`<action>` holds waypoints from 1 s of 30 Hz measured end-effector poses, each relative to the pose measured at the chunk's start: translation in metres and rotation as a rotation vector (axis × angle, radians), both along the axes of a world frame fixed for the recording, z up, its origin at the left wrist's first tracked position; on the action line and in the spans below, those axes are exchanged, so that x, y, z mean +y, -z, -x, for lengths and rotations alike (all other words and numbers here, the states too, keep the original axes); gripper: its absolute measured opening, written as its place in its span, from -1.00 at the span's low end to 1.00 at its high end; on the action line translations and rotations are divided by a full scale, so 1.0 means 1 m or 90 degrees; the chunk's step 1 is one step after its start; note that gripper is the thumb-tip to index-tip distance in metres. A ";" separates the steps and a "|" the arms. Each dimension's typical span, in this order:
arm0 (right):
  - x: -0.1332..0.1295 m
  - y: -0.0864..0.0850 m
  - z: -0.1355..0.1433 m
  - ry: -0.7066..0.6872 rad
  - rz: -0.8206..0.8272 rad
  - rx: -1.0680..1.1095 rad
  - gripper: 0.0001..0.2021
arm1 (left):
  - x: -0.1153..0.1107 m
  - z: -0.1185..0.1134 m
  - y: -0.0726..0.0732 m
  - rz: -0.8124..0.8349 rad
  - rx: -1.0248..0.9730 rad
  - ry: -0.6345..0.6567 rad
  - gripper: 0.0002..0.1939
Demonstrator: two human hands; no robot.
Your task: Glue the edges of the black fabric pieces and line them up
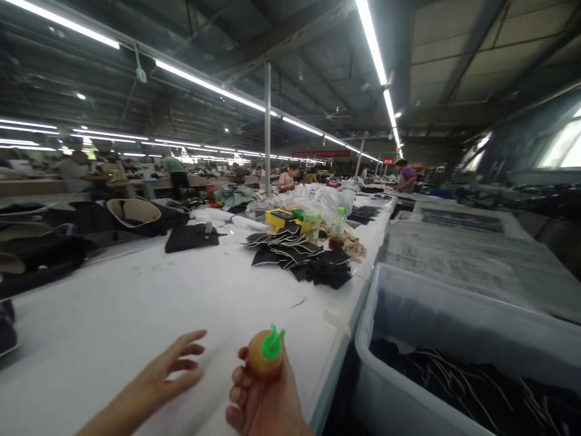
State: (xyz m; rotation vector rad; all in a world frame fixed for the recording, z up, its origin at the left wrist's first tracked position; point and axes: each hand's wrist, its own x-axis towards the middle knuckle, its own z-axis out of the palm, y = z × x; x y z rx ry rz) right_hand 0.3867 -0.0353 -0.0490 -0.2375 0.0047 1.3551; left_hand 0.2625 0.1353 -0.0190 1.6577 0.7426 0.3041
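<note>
My right hand (267, 399) is wrapped round a small amber bottle (261, 365) with a bright green cap and nozzle (272, 344), held low over the white table (213, 303). To its left, my left hand (175, 369) hovers over the table with fingers apart and nothing in it. A loose pile of black pieces with pale edges (299, 254) lies on the table beyond both hands. Farther left sits a flat black piece (193, 237) with a small object on top.
Black bags or cases (82, 224) lie at the left. A yellow box (278, 219), a green-capped bottle (338, 224) and a crumpled cloth (354, 245) stand behind the pile. At the right, a plastic bin (431, 284) holds black pieces. Several people work farther back.
</note>
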 end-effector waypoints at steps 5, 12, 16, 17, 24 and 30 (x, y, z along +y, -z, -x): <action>0.000 0.000 0.011 -0.035 0.040 -0.026 -0.19 | -0.104 -0.025 0.008 -0.069 -0.141 0.047 -0.04; 0.003 0.014 0.013 -0.176 0.115 -0.361 -0.11 | -0.121 -0.030 -0.006 -0.050 -0.058 -0.097 -0.33; -0.009 -0.029 -0.037 -0.169 0.224 -1.250 -0.22 | -0.102 -0.014 -0.008 -0.140 -0.030 -0.213 -0.35; -0.010 -0.042 -0.057 -0.099 0.285 -1.340 -0.35 | -0.096 -0.009 -0.007 -0.177 0.000 -0.254 -0.35; 0.050 -0.086 -0.205 0.201 0.455 -1.711 -0.11 | -0.058 0.012 0.032 -0.252 0.116 -0.406 -0.35; 0.129 -0.085 -0.278 0.204 0.594 -1.871 -0.28 | -0.047 0.009 0.051 -0.260 0.110 -0.432 -0.26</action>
